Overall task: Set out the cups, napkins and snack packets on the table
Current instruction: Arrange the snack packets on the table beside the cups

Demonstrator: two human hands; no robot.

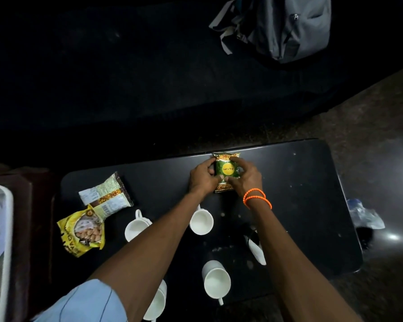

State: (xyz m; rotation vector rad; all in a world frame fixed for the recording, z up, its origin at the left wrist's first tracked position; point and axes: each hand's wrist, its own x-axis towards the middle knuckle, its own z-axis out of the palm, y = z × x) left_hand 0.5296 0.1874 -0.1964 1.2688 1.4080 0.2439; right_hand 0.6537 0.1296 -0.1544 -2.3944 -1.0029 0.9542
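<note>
A green and yellow snack packet (227, 169) lies near the far edge of the black table (300, 182). My left hand (203, 176) grips its left side and my right hand (246, 176) its right side. Two more packets lie at the table's left end: a clear and brown one (107, 192) and a yellow one (82, 231). Several white cups stand nearer to me: one (136, 225) beside my left forearm, one (201, 220) between my arms, one (216, 281) near the front edge, one (157, 300) partly under my left arm. A white napkin (256, 248) shows beside my right forearm.
A white tray (2, 228) sits on a brown stand at the far left. A grey backpack (284, 26) rests on a dark seat behind the table. A crumpled clear plastic bag (363, 213) lies on the floor right of the table.
</note>
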